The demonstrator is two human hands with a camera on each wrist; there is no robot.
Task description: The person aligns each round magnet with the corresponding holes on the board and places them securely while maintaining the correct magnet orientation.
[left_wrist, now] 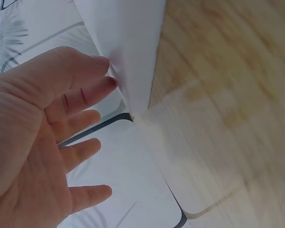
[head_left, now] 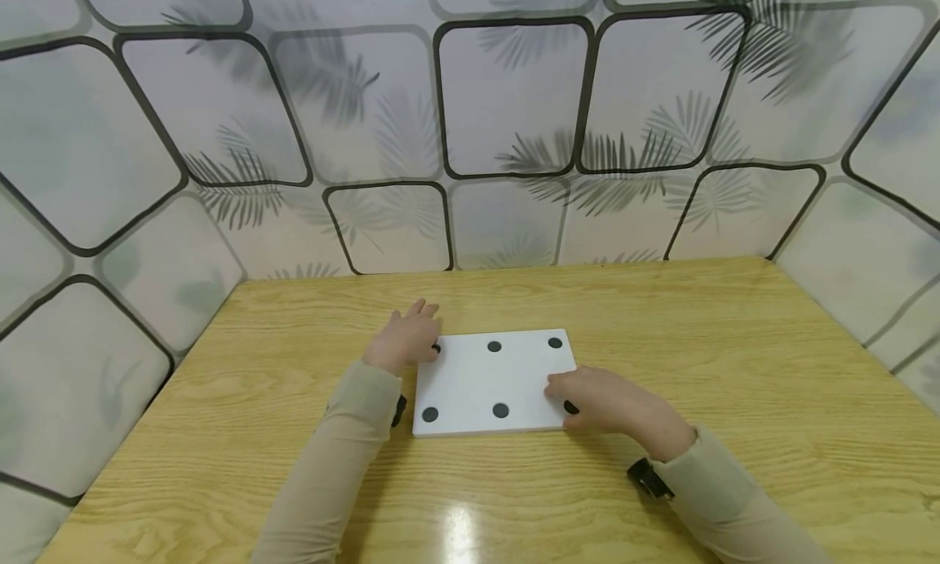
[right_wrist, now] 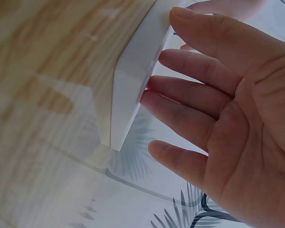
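A white rectangular board (head_left: 470,380) with several black round dots lies flat on the wooden table. My left hand (head_left: 406,341) is at its far left corner, partly covering a dot. In the left wrist view the thumb and index fingertip touch the board's side (left_wrist: 133,52), while the other fingers spread loosely away. At the near right corner is my right hand (head_left: 613,401), its fingertips over the top face and its thumb at the edge, partly hiding another dot. The right wrist view has those fingers extended, nearly straight, against the board (right_wrist: 133,85).
The wood-grain table (head_left: 294,458) surrounds the board. Behind it and on both sides stand pale panels (head_left: 507,99) printed with dark outlines and leaves. Each wrist carries a small black device (head_left: 649,478). A light reflection shines on the near tabletop.
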